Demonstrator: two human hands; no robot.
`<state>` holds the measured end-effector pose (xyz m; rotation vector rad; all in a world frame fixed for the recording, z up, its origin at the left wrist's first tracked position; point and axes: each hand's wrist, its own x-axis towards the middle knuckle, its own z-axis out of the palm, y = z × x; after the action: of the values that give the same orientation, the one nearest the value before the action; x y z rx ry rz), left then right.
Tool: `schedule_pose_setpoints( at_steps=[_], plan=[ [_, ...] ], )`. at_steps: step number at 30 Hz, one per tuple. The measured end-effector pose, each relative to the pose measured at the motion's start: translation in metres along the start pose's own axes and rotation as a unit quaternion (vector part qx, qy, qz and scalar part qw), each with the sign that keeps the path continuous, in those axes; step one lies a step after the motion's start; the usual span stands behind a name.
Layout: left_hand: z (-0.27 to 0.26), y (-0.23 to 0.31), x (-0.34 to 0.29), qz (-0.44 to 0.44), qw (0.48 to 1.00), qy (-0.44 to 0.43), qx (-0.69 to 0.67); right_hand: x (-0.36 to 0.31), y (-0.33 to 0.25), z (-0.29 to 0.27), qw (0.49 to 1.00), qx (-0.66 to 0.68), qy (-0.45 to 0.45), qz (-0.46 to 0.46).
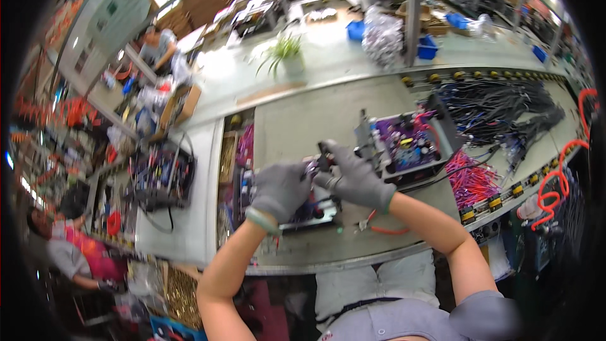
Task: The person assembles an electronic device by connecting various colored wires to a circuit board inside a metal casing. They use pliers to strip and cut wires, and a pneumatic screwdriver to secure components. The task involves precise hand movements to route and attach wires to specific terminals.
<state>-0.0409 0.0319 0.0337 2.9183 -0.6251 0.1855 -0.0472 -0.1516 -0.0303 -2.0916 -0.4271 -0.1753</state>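
Both my hands wear grey gloves and meet over a purple circuit board unit [319,213] at the middle of the bench. My left hand [282,188] has its fingers bent together at the top of the unit; what they hold is hidden. My right hand [358,180] pinches a small black part [326,156] close to the left fingertips. Just right of it stands a second open unit [409,142], with a purple board, black side panel and red wires. A red wire [388,231] with a pale connector lies below my right wrist.
Black cables [499,110] are heaped at the right, with pink-red wires [473,180] in front. A coiled orange hose [550,199] hangs at the right edge. Another assembled unit [163,173] sits left. A potted plant [290,57] stands beyond; co-workers [158,49] are farther off.
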Motion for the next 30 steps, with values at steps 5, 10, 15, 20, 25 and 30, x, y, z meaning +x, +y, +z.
schedule_pose_setpoints(
  at_steps=[5, 10, 15, 20, 25, 30],
  plan=[
    [0.001, -0.001, 0.006, -0.045, 0.998, -0.048, 0.005, -0.007, -0.006, -0.010, 0.998, -0.009, -0.049, 0.032],
    [0.006, -0.007, 0.005, -0.016, 0.999, -0.036, -0.015, -0.003, -0.009, -0.011, 0.998, -0.007, -0.056, 0.041],
    [0.010, -0.014, 0.000, 0.004, 0.996, 0.000, -0.084, -0.002, -0.012, -0.013, 0.998, -0.005, -0.047, 0.031],
    [0.015, -0.015, -0.002, 0.014, 0.992, 0.037, -0.116, -0.004, -0.009, -0.010, 0.999, 0.005, -0.032, 0.025],
    [0.036, -0.020, 0.005, 0.112, 0.985, 0.105, -0.071, -0.007, -0.012, -0.001, 0.999, -0.043, -0.009, -0.007],
    [0.043, -0.018, 0.013, 0.152, 0.978, 0.122, -0.070, -0.006, -0.002, 0.003, 0.995, -0.098, 0.012, -0.034]
  ],
)
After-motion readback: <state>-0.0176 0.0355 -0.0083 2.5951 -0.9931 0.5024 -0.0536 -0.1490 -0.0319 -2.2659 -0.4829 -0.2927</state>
